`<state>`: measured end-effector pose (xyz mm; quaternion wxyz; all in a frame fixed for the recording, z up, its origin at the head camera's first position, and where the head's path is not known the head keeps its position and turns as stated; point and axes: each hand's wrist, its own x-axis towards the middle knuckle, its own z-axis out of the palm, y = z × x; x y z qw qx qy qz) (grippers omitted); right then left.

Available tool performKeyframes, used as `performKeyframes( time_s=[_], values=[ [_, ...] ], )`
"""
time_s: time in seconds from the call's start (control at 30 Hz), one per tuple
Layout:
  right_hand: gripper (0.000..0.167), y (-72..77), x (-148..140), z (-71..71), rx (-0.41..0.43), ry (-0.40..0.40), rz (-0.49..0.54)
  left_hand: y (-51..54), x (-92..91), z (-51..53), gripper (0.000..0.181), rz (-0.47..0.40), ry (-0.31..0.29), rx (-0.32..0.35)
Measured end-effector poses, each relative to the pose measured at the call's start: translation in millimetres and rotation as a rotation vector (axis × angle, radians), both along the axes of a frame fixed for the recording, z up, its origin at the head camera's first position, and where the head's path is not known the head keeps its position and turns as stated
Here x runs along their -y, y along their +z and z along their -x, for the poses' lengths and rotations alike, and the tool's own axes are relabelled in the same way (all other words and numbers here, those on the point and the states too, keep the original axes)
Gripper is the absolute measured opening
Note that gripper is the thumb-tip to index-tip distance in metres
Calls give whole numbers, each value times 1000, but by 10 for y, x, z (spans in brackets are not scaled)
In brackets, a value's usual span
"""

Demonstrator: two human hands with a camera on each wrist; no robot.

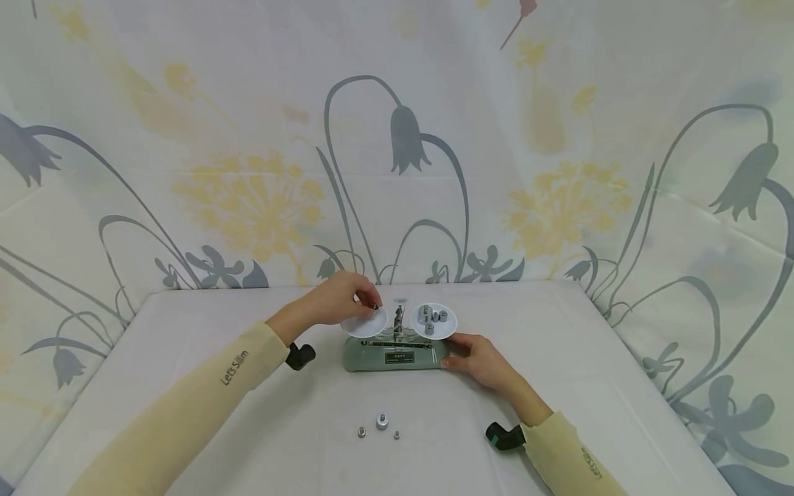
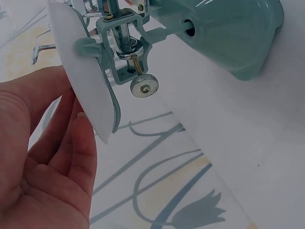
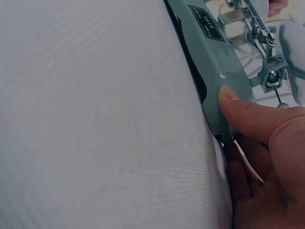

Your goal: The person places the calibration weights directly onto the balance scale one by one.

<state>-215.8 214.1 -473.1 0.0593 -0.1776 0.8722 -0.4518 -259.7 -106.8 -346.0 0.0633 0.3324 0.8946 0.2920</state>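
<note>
A green balance scale (image 1: 395, 356) stands on the white table with two white pans. My left hand (image 1: 344, 300) is over the left pan (image 1: 362, 326), and a small metal weight (image 1: 375, 307) shows between its thumb and fingertips. The left wrist view has that hand (image 2: 52, 143) beside the pan (image 2: 78, 62), which hides the fingertips. My right hand (image 1: 480, 360) grips the right end of the scale's base, thumb (image 3: 229, 95) on its front face and the other fingers behind. Several metal weights (image 1: 429, 329) stand on the right pan (image 1: 450, 325).
In front of the scale stand three loose weights on the cloth: a larger one (image 1: 382, 421), a smaller one (image 1: 362, 432) and a tiny one (image 1: 397, 435). A flower-patterned curtain (image 1: 397, 227) hangs behind the table (image 1: 310, 441).
</note>
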Motion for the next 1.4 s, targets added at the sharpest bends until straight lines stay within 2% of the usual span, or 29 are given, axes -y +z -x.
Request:
performKeyframes(
  time_s=[0.23, 0.47, 0.73, 1.03, 1.2, 1.4],
  values=[
    [57, 4, -14, -6, -15, -5, -5, -9, -12, 13, 11, 12, -4, -12],
    [58, -3, -19, -16, -4, -7, -5, -18, -12, 17, 11, -5, -2, 5],
    [57, -27, -28, -8, -8, -9, 4, 20, 12, -24, 10, -32, -6, -16],
    [59, -18, -19, -22, 3, 0, 24, 63, 111, -110, 12, -79, -26, -30],
    [60, -21, -11, -18, 10, 7, 41, 67, 211, -168, 13, -105, -9, -18],
    [59, -29, 4, -8, 17, -4, 35, 67, 327, -290, 13, -138, 20, -6]
  ],
)
